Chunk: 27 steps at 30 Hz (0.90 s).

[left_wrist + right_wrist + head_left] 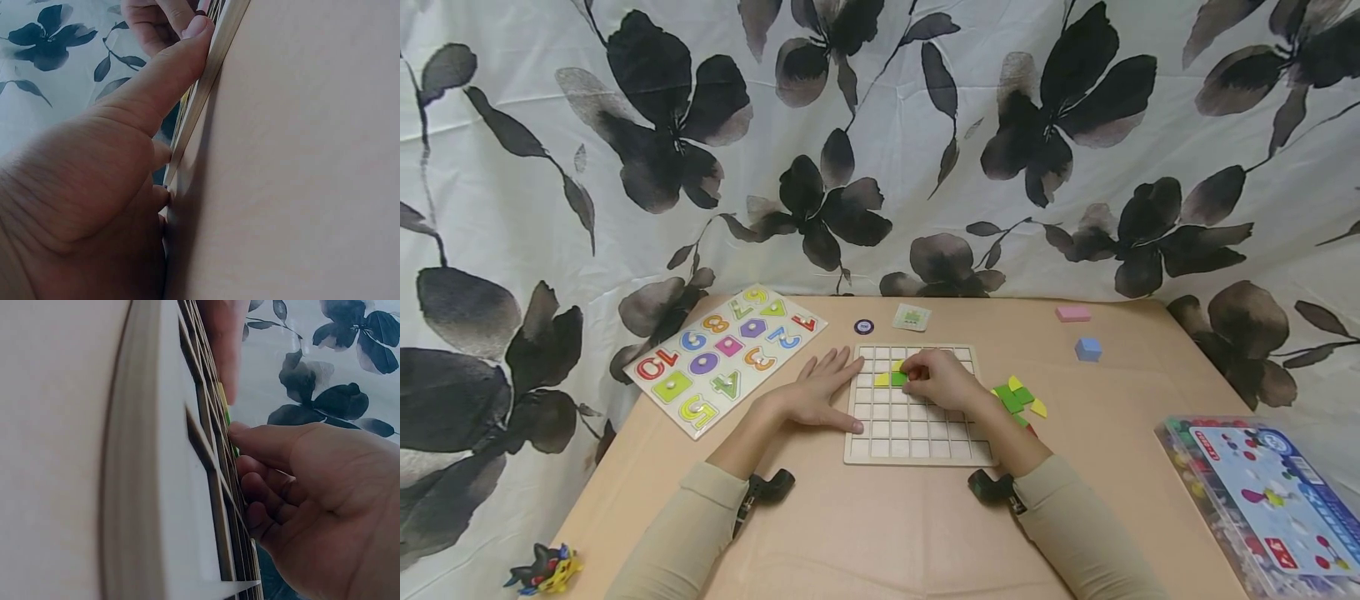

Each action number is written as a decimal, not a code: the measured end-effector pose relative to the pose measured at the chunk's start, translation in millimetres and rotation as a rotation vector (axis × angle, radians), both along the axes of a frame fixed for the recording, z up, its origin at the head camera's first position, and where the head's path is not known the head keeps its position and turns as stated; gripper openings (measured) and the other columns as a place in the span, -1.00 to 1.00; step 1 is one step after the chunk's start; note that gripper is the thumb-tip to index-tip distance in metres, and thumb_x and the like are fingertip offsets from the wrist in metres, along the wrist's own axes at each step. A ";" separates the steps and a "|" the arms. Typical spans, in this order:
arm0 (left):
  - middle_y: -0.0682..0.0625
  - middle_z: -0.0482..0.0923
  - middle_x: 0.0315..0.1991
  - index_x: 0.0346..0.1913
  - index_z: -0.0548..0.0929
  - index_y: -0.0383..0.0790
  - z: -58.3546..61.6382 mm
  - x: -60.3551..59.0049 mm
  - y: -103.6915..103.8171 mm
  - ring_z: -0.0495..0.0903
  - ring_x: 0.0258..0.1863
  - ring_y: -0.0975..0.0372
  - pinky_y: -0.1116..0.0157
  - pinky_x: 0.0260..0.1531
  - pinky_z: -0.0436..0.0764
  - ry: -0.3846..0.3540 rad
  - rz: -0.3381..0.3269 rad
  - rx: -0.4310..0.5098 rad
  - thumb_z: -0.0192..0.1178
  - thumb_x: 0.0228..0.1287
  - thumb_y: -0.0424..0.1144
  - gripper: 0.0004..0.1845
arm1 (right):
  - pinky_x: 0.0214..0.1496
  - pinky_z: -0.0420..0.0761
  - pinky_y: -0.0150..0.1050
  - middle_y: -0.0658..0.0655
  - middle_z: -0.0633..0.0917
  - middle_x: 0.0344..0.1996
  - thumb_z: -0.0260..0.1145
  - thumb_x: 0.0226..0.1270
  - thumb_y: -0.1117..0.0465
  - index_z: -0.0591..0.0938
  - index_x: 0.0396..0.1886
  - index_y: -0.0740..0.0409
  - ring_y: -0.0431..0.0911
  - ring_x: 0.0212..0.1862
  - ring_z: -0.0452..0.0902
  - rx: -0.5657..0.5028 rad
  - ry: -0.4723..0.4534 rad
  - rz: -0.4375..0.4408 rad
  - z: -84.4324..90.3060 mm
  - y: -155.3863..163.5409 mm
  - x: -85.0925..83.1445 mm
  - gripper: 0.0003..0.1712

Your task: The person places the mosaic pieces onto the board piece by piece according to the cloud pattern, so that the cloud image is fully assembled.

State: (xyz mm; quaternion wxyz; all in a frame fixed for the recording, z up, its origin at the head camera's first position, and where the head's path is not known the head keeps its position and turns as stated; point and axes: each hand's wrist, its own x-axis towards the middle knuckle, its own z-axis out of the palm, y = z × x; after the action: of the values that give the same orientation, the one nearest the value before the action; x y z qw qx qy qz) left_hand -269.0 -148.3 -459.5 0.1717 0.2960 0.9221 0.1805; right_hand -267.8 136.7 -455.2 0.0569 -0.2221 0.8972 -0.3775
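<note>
A white grid board (917,433) with a wooden frame lies on the table between the hands. My left hand (820,396) rests along its left side with fingers spread and the thumb on the frame, seen also in the left wrist view. Bent over the board's upper cells, my right hand (943,379) pinches a small green tile (898,379) with thumb and fingertips; the fingers partly cover it. A yellow tile (881,380) sits in the cell just left of it. Green shows again beside the right thumb (247,434) in the right wrist view.
Loose green pieces (1015,397) and yellow ones lie right of the board. A number-and-shape board (707,379) is at left. Behind stand a dark disc (864,327), a small card (912,317), a pink block (1072,313) and a blue block (1087,349). A boxed set (1262,500) is at right, figurines (546,569) front left.
</note>
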 end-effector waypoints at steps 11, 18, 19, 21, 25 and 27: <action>-0.18 -0.41 0.72 0.72 -0.10 -0.02 0.5 -0.7 -0.5 -0.46 0.70 -0.07 -0.17 0.62 -0.43 -0.005 0.001 -0.003 0.35 0.07 0.50 0.33 | -0.07 0.60 -0.21 0.18 0.75 -0.02 0.46 0.38 0.26 0.73 0.17 0.20 -0.04 -0.12 0.56 -0.065 0.031 -0.007 23.3 19.8 2.9 -0.62; -0.19 -0.41 0.72 0.72 -0.10 -0.04 1.8 -0.3 -1.0 -0.45 0.70 -0.07 -0.17 0.63 -0.42 -0.002 -0.006 0.002 0.36 0.08 0.49 0.33 | -0.01 0.60 -0.15 0.27 0.73 0.07 0.47 0.37 0.26 0.73 0.16 0.16 -0.01 -0.08 0.59 -0.117 0.091 -0.017 39.1 49.4 4.9 -0.63; -0.19 -0.41 0.72 0.72 -0.10 -0.04 1.9 -0.2 -1.2 -0.45 0.70 -0.07 -0.17 0.63 -0.42 -0.001 -0.006 0.001 0.36 0.08 0.49 0.33 | 0.00 0.60 -0.14 0.28 0.73 0.08 0.47 0.38 0.26 0.73 0.16 0.14 0.00 -0.08 0.59 -0.120 0.090 -0.024 40.3 53.9 4.4 -0.63; -0.19 -0.41 0.72 0.72 -0.11 -0.04 1.8 -0.1 -1.3 -0.45 0.70 -0.07 -0.17 0.63 -0.42 -0.001 -0.006 0.000 0.36 0.08 0.49 0.33 | 0.02 0.60 -0.11 0.26 0.73 0.10 0.46 0.39 0.24 0.74 0.15 0.10 0.00 -0.07 0.59 -0.109 0.085 -0.045 42.6 63.1 3.9 -0.65; -0.20 -0.41 0.72 0.72 -0.11 -0.05 1.1 -0.2 -1.3 -0.45 0.70 -0.08 -0.18 0.63 -0.42 0.000 -0.009 0.001 0.35 0.09 0.49 0.32 | 0.09 0.61 -0.06 0.27 0.73 0.11 0.46 0.39 0.24 0.72 0.17 0.09 0.01 -0.04 0.59 -0.084 0.066 -0.057 45.5 82.6 3.0 -0.63; -0.20 -0.41 0.72 0.72 -0.11 -0.05 0.7 -0.4 -1.4 -0.45 0.70 -0.08 -0.18 0.62 -0.42 0.001 -0.012 0.003 0.35 0.09 0.49 0.32 | 0.10 0.60 -0.05 0.27 0.74 0.10 0.46 0.38 0.25 0.72 0.18 0.11 0.02 -0.03 0.59 -0.066 0.055 -0.057 46.5 92.4 2.6 -0.61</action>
State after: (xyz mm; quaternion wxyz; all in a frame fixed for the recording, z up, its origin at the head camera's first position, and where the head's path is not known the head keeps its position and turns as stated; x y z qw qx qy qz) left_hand -269.4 -149.7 -458.8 0.1717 0.3018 0.9202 0.1806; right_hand -265.2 229.0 -408.6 0.0139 -0.2086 0.8914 -0.4022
